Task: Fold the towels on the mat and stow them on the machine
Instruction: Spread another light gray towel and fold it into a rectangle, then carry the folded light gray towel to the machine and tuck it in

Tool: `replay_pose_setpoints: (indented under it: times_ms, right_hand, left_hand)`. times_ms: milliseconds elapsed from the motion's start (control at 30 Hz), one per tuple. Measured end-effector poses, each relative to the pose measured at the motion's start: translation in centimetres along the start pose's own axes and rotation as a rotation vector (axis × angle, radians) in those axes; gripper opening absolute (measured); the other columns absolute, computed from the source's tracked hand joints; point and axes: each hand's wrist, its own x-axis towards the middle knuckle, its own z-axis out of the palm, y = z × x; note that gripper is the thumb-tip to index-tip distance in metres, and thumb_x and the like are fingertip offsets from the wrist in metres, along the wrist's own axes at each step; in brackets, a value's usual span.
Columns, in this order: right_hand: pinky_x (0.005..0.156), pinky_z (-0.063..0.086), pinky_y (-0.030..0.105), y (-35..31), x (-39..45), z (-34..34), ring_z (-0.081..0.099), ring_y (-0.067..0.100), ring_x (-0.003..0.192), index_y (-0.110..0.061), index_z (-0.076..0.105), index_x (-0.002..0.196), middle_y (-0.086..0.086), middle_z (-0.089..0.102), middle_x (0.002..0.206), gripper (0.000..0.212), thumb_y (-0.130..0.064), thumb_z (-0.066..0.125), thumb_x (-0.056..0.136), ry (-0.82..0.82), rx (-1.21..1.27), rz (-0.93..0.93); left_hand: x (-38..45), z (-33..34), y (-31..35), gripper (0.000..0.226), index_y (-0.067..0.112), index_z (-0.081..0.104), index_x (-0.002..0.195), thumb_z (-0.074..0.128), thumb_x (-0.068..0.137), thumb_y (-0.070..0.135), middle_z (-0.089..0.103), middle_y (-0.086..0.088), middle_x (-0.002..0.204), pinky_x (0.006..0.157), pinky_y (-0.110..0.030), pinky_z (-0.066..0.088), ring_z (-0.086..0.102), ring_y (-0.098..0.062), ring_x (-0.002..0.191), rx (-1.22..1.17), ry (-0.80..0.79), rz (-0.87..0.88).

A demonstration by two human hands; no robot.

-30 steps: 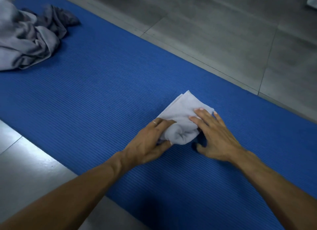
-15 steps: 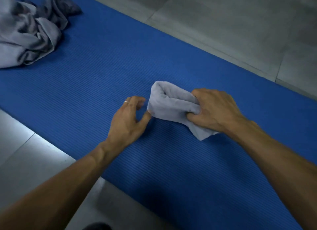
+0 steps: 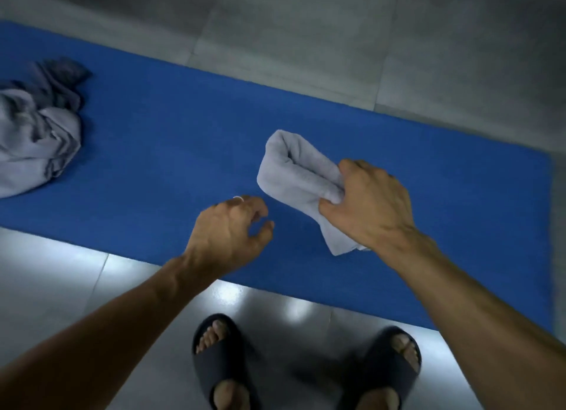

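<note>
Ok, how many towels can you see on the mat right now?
2 distinct items: one folded towel gripped by the right hand over mid-mat, and a crumpled pile at the mat's left end, which may hold several towels.

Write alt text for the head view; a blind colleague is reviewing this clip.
The right hand grips a folded pale towel above a blue mat, while the left hand hangs empty, fingers loosely curled. A crumpled towel pile lies at the mat's left; sandalled feet stand on grey tile.
</note>
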Motion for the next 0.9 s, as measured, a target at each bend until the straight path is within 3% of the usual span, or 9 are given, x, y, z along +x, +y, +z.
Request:
replay_pose_setpoints:
  times_ms: [200, 367, 567, 900]
  right_hand:
    - [0.062, 0.037, 0.03, 0.0, -5.2, -16.3, 0.048, 0.02, 0.072, -0.019, 0.038, 0.087, -0.004, 0.048, 0.083, 0.03, -0.039, 0.06, 0.083, 0.093, 0.026, 0.103]
    - [0.064, 0.038, 0.03, 3.0, -9.6, -28.1, 0.056, 0.023, 0.078, -0.018, 0.042, 0.092, -0.003, 0.052, 0.088, 0.029, -0.04, 0.06, 0.083, 0.144, 0.034, 0.156]
    - [0.065, 0.043, 0.031, 10.5, -16.2, -39.3, 0.056, 0.021, 0.077, -0.02, 0.04, 0.087, -0.006, 0.053, 0.085, 0.026, -0.037, 0.06, 0.081, 0.196, 0.127, 0.216]
    - [0.064, 0.038, 0.027, 22.8, -23.4, -55.8, 0.05, 0.016, 0.073, -0.017, 0.051, 0.098, -0.007, 0.048, 0.085, 0.025, -0.037, 0.059, 0.085, 0.253, -0.015, 0.2]
  left_hand:
    - [-1.8, -11.1, 11.7, 0.031, 0.025, 0.061, 0.09, 0.045, 0.079, 0.049, 0.063, 0.01, 0.083, 0.063, -0.029, 0.048, 0.063, -0.019, 0.073, 0.066, 0.012, 0.046]
    - [-3.8, -17.3, 23.0, 0.022, 0.027, 0.06, 0.096, 0.053, 0.088, 0.046, 0.064, 0.011, 0.089, 0.067, -0.03, 0.05, 0.064, -0.015, 0.078, 0.094, 0.002, 0.097]
    - [-7.1, -20.8, 37.2, 0.025, 0.026, 0.06, 0.104, 0.054, 0.09, 0.045, 0.064, 0.012, 0.093, 0.072, -0.028, 0.051, 0.063, -0.012, 0.084, 0.118, 0.048, 0.115]
    - [-8.8, -23.4, 57.8, 0.03, 0.029, 0.06, 0.11, 0.049, 0.091, 0.049, 0.064, 0.012, 0.099, 0.073, -0.023, 0.049, 0.063, -0.008, 0.087, 0.119, 0.057, 0.144]
